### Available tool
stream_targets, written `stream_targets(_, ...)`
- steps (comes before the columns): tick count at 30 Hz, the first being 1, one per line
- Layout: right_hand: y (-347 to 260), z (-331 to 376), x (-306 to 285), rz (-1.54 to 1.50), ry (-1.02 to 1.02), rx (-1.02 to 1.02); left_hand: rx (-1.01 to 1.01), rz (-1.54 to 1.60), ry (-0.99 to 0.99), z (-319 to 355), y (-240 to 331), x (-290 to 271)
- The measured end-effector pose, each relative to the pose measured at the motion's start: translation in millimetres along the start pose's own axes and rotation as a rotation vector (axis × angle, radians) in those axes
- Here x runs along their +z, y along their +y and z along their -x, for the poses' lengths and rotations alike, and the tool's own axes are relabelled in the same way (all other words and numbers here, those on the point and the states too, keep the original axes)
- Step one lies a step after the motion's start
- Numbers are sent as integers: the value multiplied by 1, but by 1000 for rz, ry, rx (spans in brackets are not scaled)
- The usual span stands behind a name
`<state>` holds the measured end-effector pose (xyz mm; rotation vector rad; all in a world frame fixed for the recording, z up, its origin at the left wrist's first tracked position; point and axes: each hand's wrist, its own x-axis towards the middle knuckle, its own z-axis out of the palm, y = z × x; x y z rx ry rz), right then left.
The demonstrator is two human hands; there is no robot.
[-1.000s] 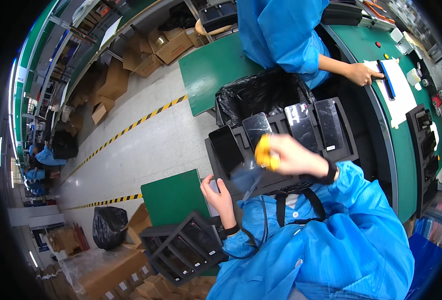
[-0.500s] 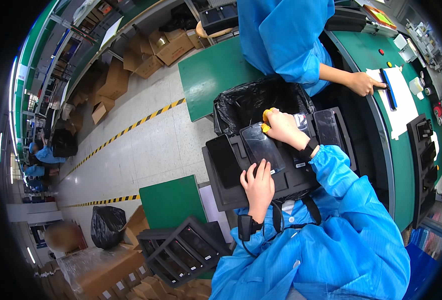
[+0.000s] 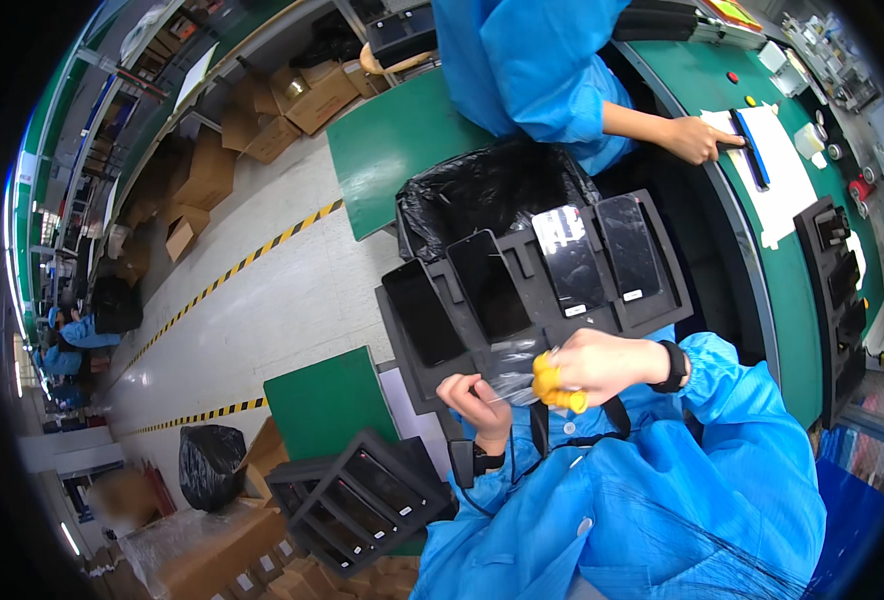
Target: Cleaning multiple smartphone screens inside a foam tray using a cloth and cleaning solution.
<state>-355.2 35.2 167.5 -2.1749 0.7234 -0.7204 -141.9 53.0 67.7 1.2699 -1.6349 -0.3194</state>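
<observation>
Clear plastic film (image 3: pixel 511 372), crumpled and blurred, stretches between my hands in front of a black foam tray (image 3: pixel 459 377). Yellow finger cots cover fingertips of my right hand (image 3: pixel 602 362), which is closed on the film. The fingers of my left hand (image 3: pixel 477 408) are curled, with the film's other end at their tips. Several phones lie face up in the tray. The leftmost phone (image 3: pixel 422 315) and the dark phone (image 3: pixel 489 285) beside it are nearest my left hand. A third phone (image 3: pixel 569 262) reflects bright light, and another phone (image 3: pixel 628 248) lies at the right.
A black bag-lined bin (image 3: pixel 427 205) stands behind the tray. Across from me, a co-worker's hand (image 3: pixel 697 140) touches a blue-edged device (image 3: pixel 750 150) on the green bench (image 3: pixel 662 65). More trays with phones (image 3: pixel 362 505) sit at lower left. Cardboard boxes (image 3: pixel 202 170) line the far aisle.
Film that lay on the second phone has come off it, leaving its dark screen bare. Both hands have drawn back toward my body with the film. The view has shifted slightly.
</observation>
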Motion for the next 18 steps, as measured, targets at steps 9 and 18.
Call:
stream_targets(9,117,31,-82,208,551,695,281,-32,-518,-36,75,82)
stream_targets(18,155,30,-73,420,481,903,333,-308,-715,-21,48,122)
